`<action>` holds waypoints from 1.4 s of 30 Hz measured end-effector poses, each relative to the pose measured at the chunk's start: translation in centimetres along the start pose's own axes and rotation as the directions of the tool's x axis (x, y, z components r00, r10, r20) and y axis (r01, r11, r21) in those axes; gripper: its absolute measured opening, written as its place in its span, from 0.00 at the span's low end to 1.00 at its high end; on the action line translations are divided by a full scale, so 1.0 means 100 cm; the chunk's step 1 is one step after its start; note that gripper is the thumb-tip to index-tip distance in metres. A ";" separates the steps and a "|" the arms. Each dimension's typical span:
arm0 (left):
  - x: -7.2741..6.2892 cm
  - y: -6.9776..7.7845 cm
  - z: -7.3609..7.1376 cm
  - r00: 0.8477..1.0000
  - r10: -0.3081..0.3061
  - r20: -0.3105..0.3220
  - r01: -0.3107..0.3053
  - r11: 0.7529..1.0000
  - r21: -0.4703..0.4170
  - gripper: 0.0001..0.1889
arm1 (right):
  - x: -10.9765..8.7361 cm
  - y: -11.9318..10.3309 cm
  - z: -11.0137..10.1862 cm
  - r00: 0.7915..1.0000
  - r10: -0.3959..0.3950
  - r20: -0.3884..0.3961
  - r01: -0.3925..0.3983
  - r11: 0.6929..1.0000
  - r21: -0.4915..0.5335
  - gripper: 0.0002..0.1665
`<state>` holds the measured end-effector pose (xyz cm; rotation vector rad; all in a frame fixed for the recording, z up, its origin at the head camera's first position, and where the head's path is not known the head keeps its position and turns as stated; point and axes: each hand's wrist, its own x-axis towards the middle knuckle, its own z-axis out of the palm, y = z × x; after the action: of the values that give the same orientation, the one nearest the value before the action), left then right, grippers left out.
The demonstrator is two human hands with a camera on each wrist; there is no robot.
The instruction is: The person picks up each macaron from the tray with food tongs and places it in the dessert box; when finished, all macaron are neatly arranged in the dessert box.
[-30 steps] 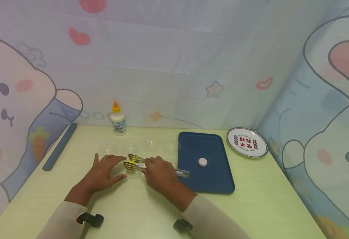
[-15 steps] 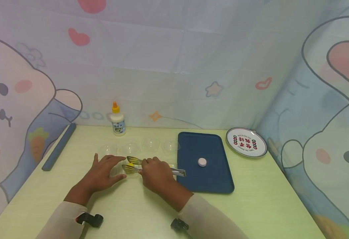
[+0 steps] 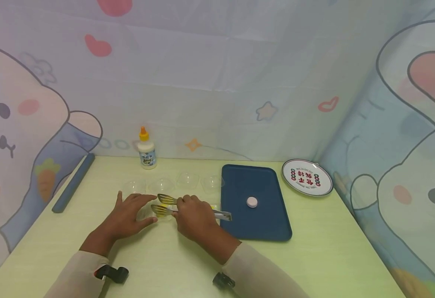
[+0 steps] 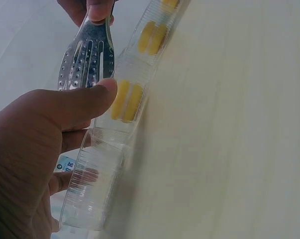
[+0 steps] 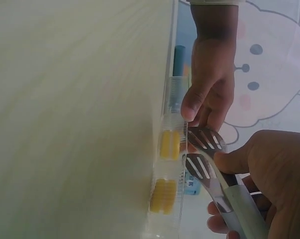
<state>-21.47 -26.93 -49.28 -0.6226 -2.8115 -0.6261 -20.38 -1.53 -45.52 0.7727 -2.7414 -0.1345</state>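
Note:
My right hand grips slotted metal tongs, whose two heads stand apart above a clear plastic box of joined compartments. Yellow macarons sit on edge inside: one macaron is right beneath the tongs in the left wrist view, and another macaron lies in the compartment beside it. At the box's left end, my left hand straddles a compartment, thumb at the near rim and fingers behind the far wall, seen through the plastic. Nothing shows between the tong heads. Part of the box is hidden under my right hand.
Clear domed lids stand in a row behind the box. To the right lie a blue tray bearing a pale pink macaron and a printed plate. A glue bottle and a blue bar are at the back left.
The tongs and right hand have shifted slightly left. The yellow macaron that showed between the tong heads now sits lower in the compartment, and the heads have spread. The left hand has stayed still.

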 end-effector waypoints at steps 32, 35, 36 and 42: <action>-0.038 -0.042 -0.016 0.970 0.013 -0.241 -0.046 0.990 -0.131 0.36 | -0.041 0.083 0.008 0.974 0.220 -0.061 -0.202 0.956 0.212 0.29; -0.042 -0.044 -0.014 0.975 -0.022 -0.219 -0.013 0.987 -0.157 0.36 | -0.047 0.091 0.009 0.971 0.229 -0.073 -0.210 0.955 0.209 0.29; -0.044 -0.045 -0.013 0.976 -0.029 -0.216 -0.005 0.987 -0.159 0.37 | -0.049 0.094 0.011 0.969 0.230 -0.089 -0.208 0.956 0.208 0.29; -0.045 -0.048 -0.011 0.979 -0.052 -0.198 0.015 0.982 -0.187 0.37 | -0.060 0.114 0.017 0.951 0.247 -0.186 -0.204 0.953 0.222 0.29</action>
<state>-19.51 -33.00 -51.28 -0.5107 -2.5986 -0.9110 -21.66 11.31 -46.72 0.4808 -2.6386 0.2624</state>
